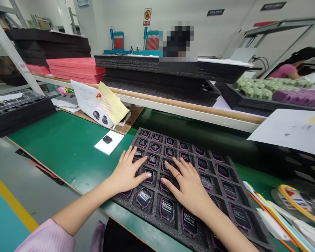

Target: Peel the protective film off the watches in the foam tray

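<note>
- The tray (pixel 227 164) is a dark foam sheet with rows of square pockets, and it lies flat on the green bench (pixel 65 147), at the near edge.
- In almost every pocket sits a small watch body (pixel 167 208) with a dark screen and a purple rim; the screens face up.
- The left hand (pixel 127 171) lies flat on the left part of the tray, fingers spread wide, and it grips nothing; the fingertips touch the watch bodies there.
- The right hand (pixel 190 185) also lies flat and open just beside it, fingers spread, with a red ring on one finger; it holds nothing and rests on the watch bodies in the middle.
- The two hands are close, but they do not touch.
- Left of the tray, apart from it, a white card (pixel 112 145) lies on the bench with one watch body (pixel 107 139) on top.
- Behind runs a raised shelf (pixel 173 105) with stacks of black foam (pixel 173 70) and red foam (pixel 76 69), and papers (pixel 86 99) lean against it.
- At the right, a white sheet (pixel 291 131) hangs over the shelf, and tape rolls (pixel 301 203) lie on the bench.
- Two other persons work behind, one at far right in pink.
- The long axis of the tray runs from far left to near right, slanted across the bench.
</note>
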The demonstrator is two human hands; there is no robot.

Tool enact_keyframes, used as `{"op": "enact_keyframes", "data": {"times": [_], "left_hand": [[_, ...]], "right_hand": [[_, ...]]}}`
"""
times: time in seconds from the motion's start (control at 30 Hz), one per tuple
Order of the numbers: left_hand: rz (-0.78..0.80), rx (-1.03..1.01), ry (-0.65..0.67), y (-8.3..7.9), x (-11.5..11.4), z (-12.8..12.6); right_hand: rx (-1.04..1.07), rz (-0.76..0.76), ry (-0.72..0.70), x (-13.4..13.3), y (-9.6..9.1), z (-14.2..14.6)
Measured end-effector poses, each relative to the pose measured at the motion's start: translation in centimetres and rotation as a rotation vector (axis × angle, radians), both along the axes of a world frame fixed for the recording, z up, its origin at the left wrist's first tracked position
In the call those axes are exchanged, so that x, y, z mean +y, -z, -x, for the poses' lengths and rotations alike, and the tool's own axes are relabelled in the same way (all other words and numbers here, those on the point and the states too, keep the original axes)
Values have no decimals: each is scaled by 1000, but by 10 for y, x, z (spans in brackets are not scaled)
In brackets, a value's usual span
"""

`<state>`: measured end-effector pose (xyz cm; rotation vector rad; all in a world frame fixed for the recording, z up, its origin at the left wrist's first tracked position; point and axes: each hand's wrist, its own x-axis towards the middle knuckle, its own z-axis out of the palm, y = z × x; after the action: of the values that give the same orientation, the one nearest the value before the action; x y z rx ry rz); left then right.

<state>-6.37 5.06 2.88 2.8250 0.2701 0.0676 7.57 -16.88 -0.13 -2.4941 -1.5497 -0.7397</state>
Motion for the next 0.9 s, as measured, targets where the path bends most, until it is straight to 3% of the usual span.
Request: {"op": "enact_keyframes", "data": {"times": [0.23, 0.6, 0.7, 0.8, 0.83, 0.9], "left_hand": [[-64, 14, 111, 1, -10, -16], [-103, -25, 90, 1, -6, -16], [-71, -2, 109, -4, -8, -11], [25, -38, 201, -11, -21, 2], [81, -73, 256, -14, -27, 8], [232, -147, 398, -16, -40, 20]], "right_hand": [[-14, -6, 6, -3, -1, 6], [-21, -65, 52, -26, -20, 10], [-15, -81, 30, -47, -21, 8], [103, -104, 70, -86, -25, -7], [183, -105, 128, -103, -28, -15], [337, -86, 392, -141, -37, -28]]}}
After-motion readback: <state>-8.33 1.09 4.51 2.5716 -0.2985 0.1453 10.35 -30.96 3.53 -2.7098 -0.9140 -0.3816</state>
